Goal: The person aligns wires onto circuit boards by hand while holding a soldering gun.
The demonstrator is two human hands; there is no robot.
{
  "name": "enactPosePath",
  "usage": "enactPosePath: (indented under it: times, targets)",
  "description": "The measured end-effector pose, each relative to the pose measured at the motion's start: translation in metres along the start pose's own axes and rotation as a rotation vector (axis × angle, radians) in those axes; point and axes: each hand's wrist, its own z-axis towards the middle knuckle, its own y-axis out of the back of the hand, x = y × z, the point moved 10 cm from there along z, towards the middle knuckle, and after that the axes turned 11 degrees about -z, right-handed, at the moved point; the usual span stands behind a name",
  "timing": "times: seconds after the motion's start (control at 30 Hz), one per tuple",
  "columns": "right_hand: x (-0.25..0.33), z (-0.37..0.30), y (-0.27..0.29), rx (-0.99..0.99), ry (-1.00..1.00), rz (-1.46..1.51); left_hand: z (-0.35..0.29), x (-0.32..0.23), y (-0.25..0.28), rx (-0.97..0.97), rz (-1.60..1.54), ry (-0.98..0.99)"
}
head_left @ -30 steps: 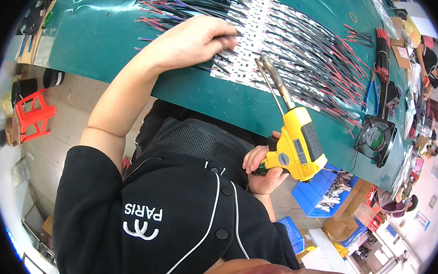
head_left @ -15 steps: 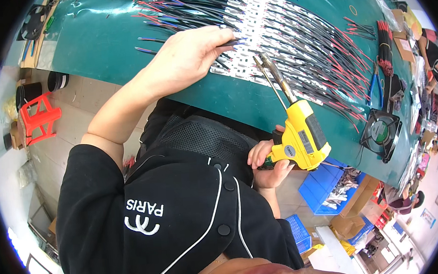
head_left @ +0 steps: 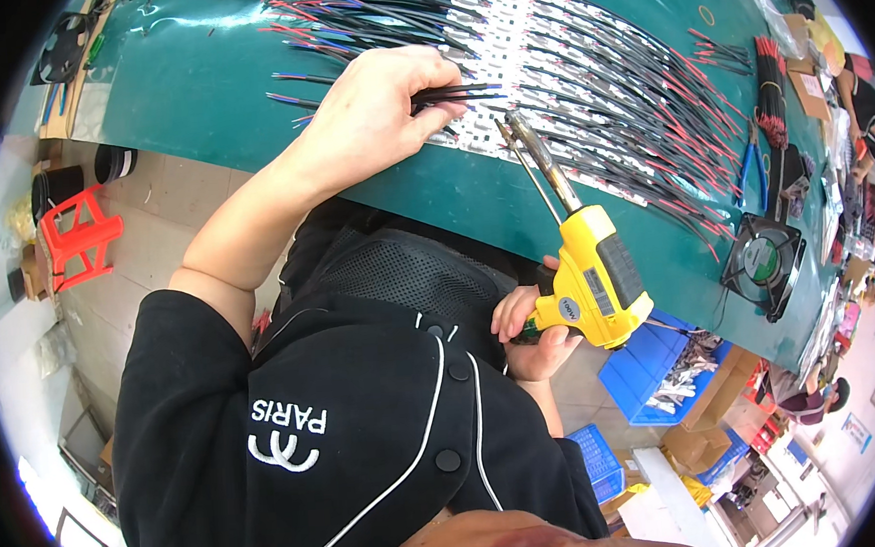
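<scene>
Pinched in my left hand (head_left: 372, 107) are several thin black wires (head_left: 455, 94), their tips pointing right over the near part of a white sheet of circuit boards (head_left: 499, 44). My right hand (head_left: 533, 333) is wrapped round the grip of a yellow-and-black soldering gun (head_left: 590, 269). The gun's metal tip and thin feed tube point up and left, ending just below and right of the wire tips, apart from them. Black wires with red ends (head_left: 638, 111) fan out rightward from the sheet, and more with red and blue ends (head_left: 342, 19) spread leftward.
The sheet lies on a green-topped bench (head_left: 198, 118). To the right are a black fan (head_left: 763, 266), blue-handled pliers (head_left: 750, 169) and a bundle of wires (head_left: 771, 93). Below the bench edge sit a blue bin (head_left: 634, 377) and a red stool (head_left: 83, 235). Other people work at far right.
The soldering gun has shifted slightly left and down. My left hand has moved a little; more of the black wires now shows beyond its fingers.
</scene>
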Motion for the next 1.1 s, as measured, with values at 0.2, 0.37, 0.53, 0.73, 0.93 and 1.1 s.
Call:
enactPosePath:
  times: [0.2, 0.37, 0.53, 0.73, 0.93, 1.1]
  targets:
    - [-0.001, -0.003, -0.001, 0.002, -0.003, -0.030, 0.003, -0.001, -0.006, 0.064, 0.110, -0.026]
    - [-0.001, -0.004, -0.003, 0.013, 0.008, -0.034, 0.007, 0.001, -0.008, 0.088, 0.163, -0.029]
    - [-0.004, -0.007, -0.003, 0.020, -0.001, -0.025, 0.010, 0.003, -0.013, 0.118, 0.203, -0.027]
    - [-0.006, -0.007, -0.002, 0.023, -0.004, -0.012, 0.011, 0.003, -0.012, 0.104, 0.230, -0.017]
    - [-0.007, -0.007, -0.003, 0.023, -0.026, -0.059, 0.013, 0.005, -0.015, 0.130, 0.218, -0.004]
    - [-0.009, -0.007, -0.004, 0.036, -0.045, -0.066, 0.013, 0.007, -0.016, 0.148, 0.233, 0.032]
